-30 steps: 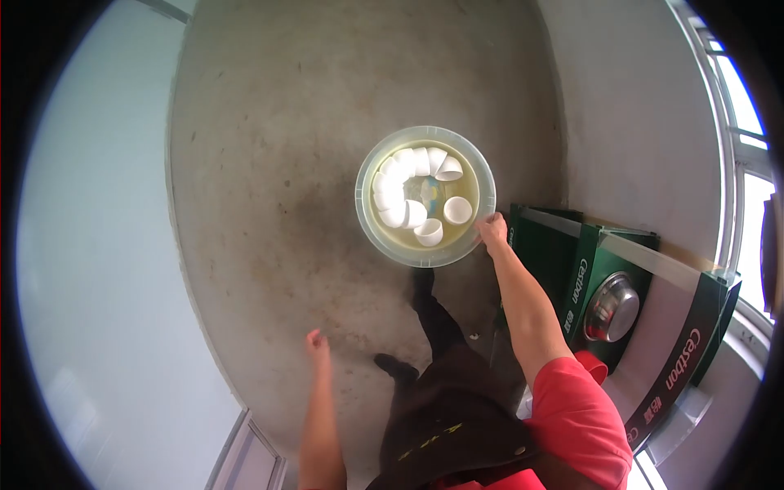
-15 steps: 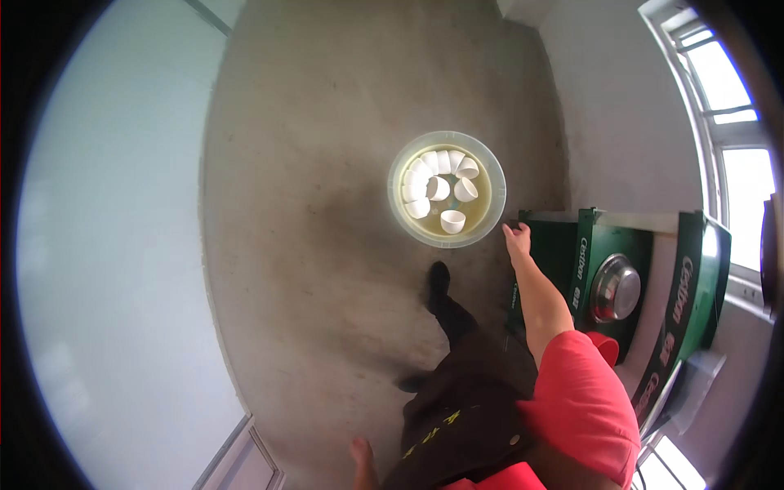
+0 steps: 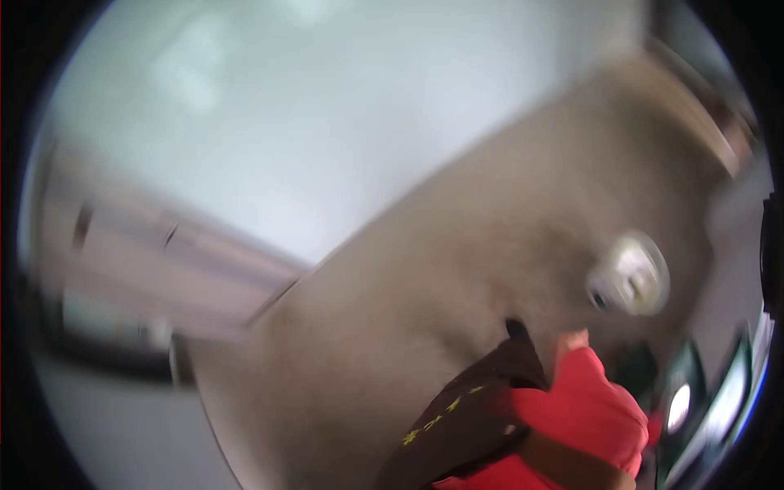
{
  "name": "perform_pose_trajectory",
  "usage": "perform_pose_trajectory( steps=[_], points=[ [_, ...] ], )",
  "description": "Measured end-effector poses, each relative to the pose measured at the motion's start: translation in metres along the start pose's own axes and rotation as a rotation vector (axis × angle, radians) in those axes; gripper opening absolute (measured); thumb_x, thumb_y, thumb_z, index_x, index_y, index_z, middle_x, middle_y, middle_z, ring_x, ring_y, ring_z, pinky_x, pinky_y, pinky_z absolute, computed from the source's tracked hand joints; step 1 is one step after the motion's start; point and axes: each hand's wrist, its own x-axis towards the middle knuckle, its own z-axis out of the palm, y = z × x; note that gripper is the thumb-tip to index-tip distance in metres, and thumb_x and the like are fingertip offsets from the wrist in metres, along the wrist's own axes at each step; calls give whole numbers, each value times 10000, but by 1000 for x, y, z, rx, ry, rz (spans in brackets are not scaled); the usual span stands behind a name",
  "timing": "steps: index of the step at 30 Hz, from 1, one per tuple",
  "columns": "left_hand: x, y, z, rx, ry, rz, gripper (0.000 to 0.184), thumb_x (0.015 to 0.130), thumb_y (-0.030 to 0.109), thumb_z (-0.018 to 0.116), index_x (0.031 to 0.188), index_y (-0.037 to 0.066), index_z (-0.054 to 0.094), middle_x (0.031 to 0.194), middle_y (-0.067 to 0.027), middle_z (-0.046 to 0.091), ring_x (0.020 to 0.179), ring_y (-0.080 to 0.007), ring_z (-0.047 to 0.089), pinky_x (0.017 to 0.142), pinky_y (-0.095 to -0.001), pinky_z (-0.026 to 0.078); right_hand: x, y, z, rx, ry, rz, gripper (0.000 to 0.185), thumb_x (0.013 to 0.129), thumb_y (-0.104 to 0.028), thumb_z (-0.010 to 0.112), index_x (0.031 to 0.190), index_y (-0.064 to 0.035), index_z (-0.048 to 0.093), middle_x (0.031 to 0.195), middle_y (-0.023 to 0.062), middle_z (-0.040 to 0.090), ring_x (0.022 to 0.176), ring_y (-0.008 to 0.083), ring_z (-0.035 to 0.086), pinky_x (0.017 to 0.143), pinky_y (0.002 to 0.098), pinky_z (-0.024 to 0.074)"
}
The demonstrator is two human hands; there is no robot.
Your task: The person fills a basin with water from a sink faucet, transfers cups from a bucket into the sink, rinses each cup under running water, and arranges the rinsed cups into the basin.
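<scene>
The whole view is smeared by fast turning. A round pale tub (image 3: 658, 255) stands on the floor at the right, with white cups (image 3: 630, 263) blurred together inside it. My right hand (image 3: 574, 336) is just below the tub and apart from it, close in front of my red sleeve. Its fingers are too blurred to read, and nothing shows clearly in it. My left hand is out of view.
Green shelving (image 3: 690, 367) stands at the lower right, with a bright metal bowl (image 3: 679, 407) on it. A long pale wall (image 3: 351, 131) runs along the upper left, meeting a pinkish door-like panel (image 3: 147, 253).
My view has swung left, so the tub and shelving now sit farther right and lower. My right arm has drawn in toward my body. My left hand has left the view.
</scene>
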Motion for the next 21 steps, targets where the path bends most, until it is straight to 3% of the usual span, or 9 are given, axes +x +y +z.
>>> perform_pose_trajectory(
  steps=[2,4,6,8,12,16,18,19,21],
  points=[
    [-3,-48,-12,-67,108,-70,191,745,110,554,904,9,582,914,-180,598,815,-305,600,685,-403,485,-47,-71,-90,-162,68,-189,260,817,-283,522,972,-133,668,998,83,642,951,310,578,949,524,309],
    [14,-80,-12,-219,263,-169,185,732,92,560,895,7,583,913,-186,597,816,-311,602,694,-403,486,-55,-164,-96,-2,641,-365,284,832,-242,524,1074,-101,575,1066,128,575,1026,273,531,896,457,360],
    [65,-85,-23,-405,511,-327,181,719,75,567,886,5,584,912,-191,596,817,-317,604,703,-404,488,-24,-252,-158,-60,708,-927,196,760,-244,596,830,-77,671,773,116,648,770,297,619,749,423,443],
    [84,-10,-90,-363,931,-553,79,745,137,598,784,68,599,795,-142,627,727,-296,624,667,-371,503,-40,-355,-222,174,662,-958,187,729,-228,624,801,-61,673,789,117,655,786,293,626,725,389,470],
    [189,-4,-170,-634,1007,-685,124,707,2,508,761,37,613,769,-161,630,715,-281,626,612,-390,489,-84,-533,-310,-240,879,-1113,186,693,-170,626,792,-19,669,825,158,653,831,312,629,719,376,496],
    [250,-11,-251,-1046,1235,-937,127,695,-12,518,719,59,621,713,-111,639,664,-223,628,603,-362,502,-273,-713,-413,55,579,-1267,248,667,-142,605,848,17,663,865,200,643,869,348,621,772,431,492],
    [260,-34,-262,-839,1147,-1132,155,685,-5,528,752,72,645,748,-103,657,682,-228,640,618,-364,508,-362,-801,-420,157,475,-1265,271,674,-166,609,867,22,636,904,223,627,875,373,609,789,442,486],
    [261,-33,-267,-836,1129,-1170,142,693,16,548,768,81,650,769,-99,663,705,-229,649,622,-363,513,-380,-878,-418,-159,460,-1326,339,722,-251,587,984,-38,616,1024,170,607,941,314,595,839,407,462],
    [261,-52,-249,-755,1055,-1272,131,714,64,590,811,107,667,811,-70,674,763,-218,661,654,-349,521,-464,-990,-397,-500,750,-1717,310,732,-288,543,842,-19,648,869,181,633,864,330,614,784,397,489]
  ],
)
